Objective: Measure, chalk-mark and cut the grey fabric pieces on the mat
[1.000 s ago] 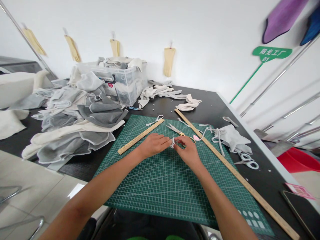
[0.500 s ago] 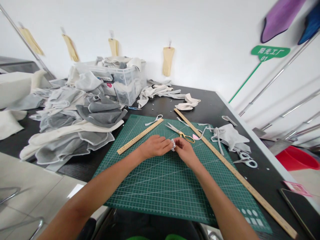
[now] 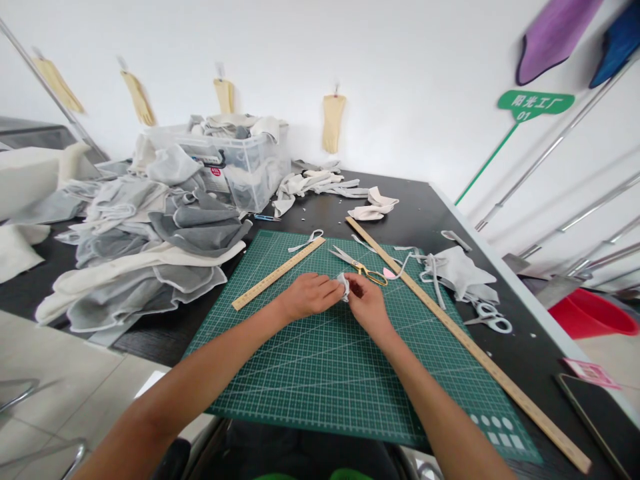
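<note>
Over the green cutting mat (image 3: 300, 373), my left hand (image 3: 311, 295) and my right hand (image 3: 367, 300) meet near its middle. A small bunched piece of pale grey-white fabric (image 3: 343, 287) sits between them. The fingers of my left hand are closed on it. My right thumb and fingertips pinch at its right side. Just beyond my hands lie gold-handled scissors (image 3: 360, 265), their blades pointing to the far left. On the left of the mat is a short wooden ruler (image 3: 277, 275), with a looped fabric strip (image 3: 307, 241) at its far end.
A long wooden ruler (image 3: 470, 343) crosses the mat's right side. Beyond it are fabric scraps (image 3: 463, 270), white-handled scissors (image 3: 493, 319) and a phone (image 3: 597, 417). Grey and cream fabric (image 3: 150, 227) is heaped left, before a clear plastic box (image 3: 250, 167). More scraps (image 3: 320, 183) lie behind.
The fabric between my hands shows a little more, standing up slightly above the fingers. My hands stay in nearly the same place; the whole view has shifted slightly.
</note>
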A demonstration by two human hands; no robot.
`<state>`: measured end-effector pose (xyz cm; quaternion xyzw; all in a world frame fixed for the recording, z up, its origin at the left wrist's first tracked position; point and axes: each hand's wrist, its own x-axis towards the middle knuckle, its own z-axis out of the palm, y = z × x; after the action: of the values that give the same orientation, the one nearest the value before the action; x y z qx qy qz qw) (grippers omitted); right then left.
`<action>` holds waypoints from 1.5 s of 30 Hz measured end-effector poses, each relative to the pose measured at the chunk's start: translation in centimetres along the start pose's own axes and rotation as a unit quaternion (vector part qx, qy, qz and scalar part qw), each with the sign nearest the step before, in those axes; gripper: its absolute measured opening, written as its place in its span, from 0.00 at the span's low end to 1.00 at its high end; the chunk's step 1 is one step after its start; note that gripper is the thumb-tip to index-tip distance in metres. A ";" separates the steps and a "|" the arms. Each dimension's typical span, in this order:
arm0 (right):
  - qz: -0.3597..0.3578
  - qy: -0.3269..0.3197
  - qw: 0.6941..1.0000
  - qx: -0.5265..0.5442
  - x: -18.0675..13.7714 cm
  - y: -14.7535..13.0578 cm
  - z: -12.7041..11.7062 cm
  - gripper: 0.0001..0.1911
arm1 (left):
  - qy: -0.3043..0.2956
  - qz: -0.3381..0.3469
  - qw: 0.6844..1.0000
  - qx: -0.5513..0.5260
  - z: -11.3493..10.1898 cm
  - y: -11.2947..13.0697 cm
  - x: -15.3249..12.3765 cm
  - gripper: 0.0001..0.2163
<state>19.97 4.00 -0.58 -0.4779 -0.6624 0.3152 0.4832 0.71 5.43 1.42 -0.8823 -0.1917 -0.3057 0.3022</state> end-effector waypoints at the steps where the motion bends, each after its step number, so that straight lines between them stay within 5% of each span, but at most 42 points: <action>1: -0.002 -0.009 1.000 -0.003 0.0 0.0 0.0 0.12 | 0.003 0.003 1.000 0.003 0.0 0.0 0.0 0.05; 13: 0.036 -0.001 0.998 0.058 0.0 0.6 0.3 0.04 | -0.012 0.030 0.999 0.012 -0.1 0.4 0.3 0.05; 23: -0.042 0.012 0.998 -0.055 -0.4 -0.1 0.0 0.15 | -0.018 0.032 0.999 0.011 -0.3 0.2 0.3 0.05; 28: 0.000 0.009 0.995 -0.095 -0.3 -0.2 -0.3 0.08 | -0.022 0.038 0.999 -0.002 -0.2 0.4 0.3 0.05; 32: 0.042 0.030 0.997 -0.063 0.0 -0.1 -0.6 0.02 | -0.007 0.034 0.999 0.004 -0.2 0.5 0.4 0.04; 45: 0.109 0.031 0.988 0.102 0.9 0.7 -0.4 0.08 | 0.007 0.005 1.000 0.026 -0.5 -0.3 0.3 0.05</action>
<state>20.49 5.05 -0.82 -0.5052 -0.5556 0.4170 0.5121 0.56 5.32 2.05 -0.8727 -0.1935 -0.3054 0.3282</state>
